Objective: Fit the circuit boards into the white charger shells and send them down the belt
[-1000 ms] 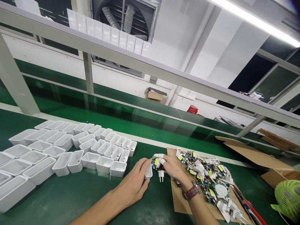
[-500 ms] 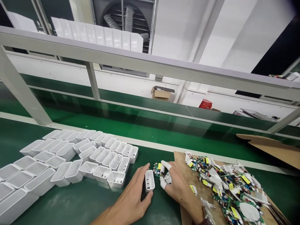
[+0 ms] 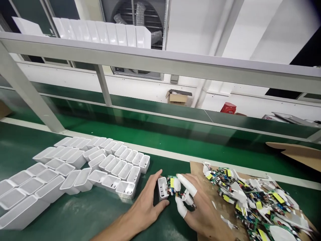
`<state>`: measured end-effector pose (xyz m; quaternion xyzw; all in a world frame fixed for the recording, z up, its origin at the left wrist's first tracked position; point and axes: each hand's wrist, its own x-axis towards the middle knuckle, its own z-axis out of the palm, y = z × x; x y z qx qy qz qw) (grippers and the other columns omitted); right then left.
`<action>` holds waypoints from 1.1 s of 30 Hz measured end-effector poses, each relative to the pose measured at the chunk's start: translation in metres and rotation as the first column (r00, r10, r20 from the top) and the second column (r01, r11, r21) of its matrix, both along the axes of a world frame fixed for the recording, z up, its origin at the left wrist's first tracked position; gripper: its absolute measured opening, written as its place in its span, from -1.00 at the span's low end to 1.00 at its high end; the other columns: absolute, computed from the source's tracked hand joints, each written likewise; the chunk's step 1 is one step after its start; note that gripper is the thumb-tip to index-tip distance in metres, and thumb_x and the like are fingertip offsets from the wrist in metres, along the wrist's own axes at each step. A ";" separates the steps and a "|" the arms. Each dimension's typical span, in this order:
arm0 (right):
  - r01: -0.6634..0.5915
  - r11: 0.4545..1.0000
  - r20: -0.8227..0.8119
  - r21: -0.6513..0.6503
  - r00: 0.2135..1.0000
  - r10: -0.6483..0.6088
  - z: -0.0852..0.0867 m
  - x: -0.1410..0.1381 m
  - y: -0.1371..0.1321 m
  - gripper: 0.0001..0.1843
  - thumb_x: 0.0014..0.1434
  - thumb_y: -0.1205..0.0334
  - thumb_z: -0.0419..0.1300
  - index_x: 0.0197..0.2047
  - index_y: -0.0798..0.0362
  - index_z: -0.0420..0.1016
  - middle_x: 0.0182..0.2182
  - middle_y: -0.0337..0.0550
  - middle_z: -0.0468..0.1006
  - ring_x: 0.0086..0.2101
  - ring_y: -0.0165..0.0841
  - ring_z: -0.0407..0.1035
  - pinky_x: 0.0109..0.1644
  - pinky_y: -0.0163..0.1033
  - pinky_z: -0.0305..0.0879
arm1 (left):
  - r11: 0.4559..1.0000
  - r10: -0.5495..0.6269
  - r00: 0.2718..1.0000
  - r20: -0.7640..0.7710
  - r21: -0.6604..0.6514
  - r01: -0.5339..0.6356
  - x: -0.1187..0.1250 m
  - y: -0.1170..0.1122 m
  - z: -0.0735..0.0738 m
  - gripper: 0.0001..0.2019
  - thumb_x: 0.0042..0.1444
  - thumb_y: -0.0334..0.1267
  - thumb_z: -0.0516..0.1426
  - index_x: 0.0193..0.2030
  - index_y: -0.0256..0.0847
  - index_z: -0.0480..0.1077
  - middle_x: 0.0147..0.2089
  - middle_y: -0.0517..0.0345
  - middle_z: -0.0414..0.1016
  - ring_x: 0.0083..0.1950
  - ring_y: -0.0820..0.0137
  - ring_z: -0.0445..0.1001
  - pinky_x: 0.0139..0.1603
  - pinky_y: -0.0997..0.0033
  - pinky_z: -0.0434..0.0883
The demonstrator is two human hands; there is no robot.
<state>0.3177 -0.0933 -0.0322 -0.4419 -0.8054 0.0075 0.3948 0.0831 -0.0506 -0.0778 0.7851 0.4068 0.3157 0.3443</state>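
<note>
My left hand [image 3: 150,201] is closed around a small white plastic housing [image 3: 163,188], an open-topped box with small slots inside. In my right hand [image 3: 198,204], whose thumb and forefinger wear white finger cots, is a circuit board [image 3: 173,186] with a yellow-wrapped part and white pieces on it. The board's left edge is right beside the housing's opening; whether they touch I cannot tell. Part of the housing's left side is hidden by my left fingers. Several rows of similar white housings [image 3: 120,167] stand open side up on the left.
A pile of circuit boards [image 3: 253,201] with white parts lies on a cardboard sheet [image 3: 197,167] at right. A pale metal frame [image 3: 105,85] crosses beyond the green table [image 3: 82,214]. Another cardboard piece [image 3: 301,157] rests at far right.
My right hand has brought the circuit board up to the housing and turned it, so more of its parts show. The housing leans more toward the board. The whole view has shifted slightly.
</note>
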 end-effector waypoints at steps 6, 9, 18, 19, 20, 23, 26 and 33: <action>-0.051 0.998 0.057 0.027 0.997 0.049 0.001 -0.004 -0.004 -0.25 0.32 0.44 0.13 0.52 -0.05 0.09 0.19 0.07 0.52 0.17 -0.07 0.44 0.18 0.09 0.53 | 0.993 0.000 0.996 0.094 0.114 -0.011 -0.003 0.001 -0.001 -0.22 0.38 -0.39 0.14 0.59 0.07 -0.15 0.40 -0.08 0.37 0.40 0.07 0.43 0.46 -0.09 0.40; -0.060 0.997 0.086 0.053 0.995 0.055 0.002 -0.005 -0.003 -0.22 0.29 0.46 0.13 0.52 -0.04 0.09 0.16 0.07 0.54 0.12 -0.06 0.49 0.14 0.09 0.56 | 0.984 -0.022 0.993 0.113 0.180 0.001 -0.005 0.004 0.000 -0.22 0.40 -0.43 0.08 0.60 0.11 -0.21 0.40 -0.08 0.35 0.42 0.09 0.41 0.45 -0.08 0.40; 0.010 0.999 0.110 0.046 0.994 -0.015 -0.010 -0.008 -0.002 -0.25 0.29 0.43 0.13 0.50 -0.04 0.10 0.13 0.08 0.57 0.10 -0.02 0.52 0.13 0.12 0.56 | 0.976 -0.096 0.990 0.102 0.204 0.074 -0.006 0.004 0.001 -0.16 0.35 -0.53 0.04 0.62 0.07 -0.26 0.40 -0.13 0.35 0.42 0.06 0.39 0.45 -0.13 0.39; 0.011 0.999 0.103 0.040 0.995 -0.016 -0.011 -0.009 -0.002 -0.27 0.29 0.44 0.13 0.49 -0.04 0.12 0.12 0.08 0.58 0.09 -0.02 0.53 0.12 0.11 0.56 | 0.974 -0.103 0.989 0.106 0.211 0.079 -0.006 0.004 0.001 -0.16 0.35 -0.54 0.04 0.62 0.06 -0.25 0.39 -0.14 0.35 0.41 0.06 0.39 0.44 -0.13 0.40; 0.008 0.999 0.099 0.039 0.995 -0.012 -0.012 -0.010 -0.001 -0.28 0.29 0.44 0.12 0.48 -0.02 0.13 0.12 0.08 0.58 0.09 -0.03 0.53 0.11 0.10 0.57 | 0.972 -0.112 0.988 0.108 0.217 0.086 -0.005 0.004 0.002 -0.16 0.34 -0.55 0.04 0.62 0.06 -0.25 0.39 -0.15 0.36 0.41 0.05 0.39 0.44 -0.12 0.40; -0.005 0.999 0.110 0.039 0.994 0.001 -0.015 -0.010 -0.001 -0.27 0.29 0.46 0.11 0.48 0.02 0.12 0.14 0.11 0.56 0.10 -0.05 0.51 0.11 0.08 0.57 | 0.971 -0.126 0.986 0.106 0.218 0.100 -0.004 0.004 0.002 -0.16 0.34 -0.56 0.03 0.62 0.06 -0.25 0.40 -0.15 0.35 0.42 0.06 0.38 0.45 -0.12 0.39; -0.008 0.999 0.137 0.033 0.991 0.004 -0.017 -0.010 0.000 -0.25 0.28 0.48 0.11 0.50 0.06 0.09 0.15 0.13 0.54 0.11 -0.07 0.48 0.11 0.06 0.57 | 0.972 -0.130 0.986 0.101 0.208 0.107 -0.004 0.005 0.003 -0.16 0.35 -0.55 0.02 0.62 0.09 -0.25 0.41 -0.12 0.34 0.43 0.07 0.36 0.47 -0.12 0.37; 0.005 0.999 0.137 0.051 0.990 -0.012 -0.014 -0.011 0.001 -0.25 0.27 0.46 0.12 0.50 0.04 0.10 0.11 0.08 0.56 0.06 -0.10 0.51 0.08 0.01 0.59 | 0.976 -0.131 0.987 0.098 0.188 0.111 -0.003 0.005 0.002 -0.18 0.36 -0.54 0.03 0.61 0.09 -0.24 0.39 -0.10 0.35 0.43 0.08 0.36 0.46 -0.13 0.38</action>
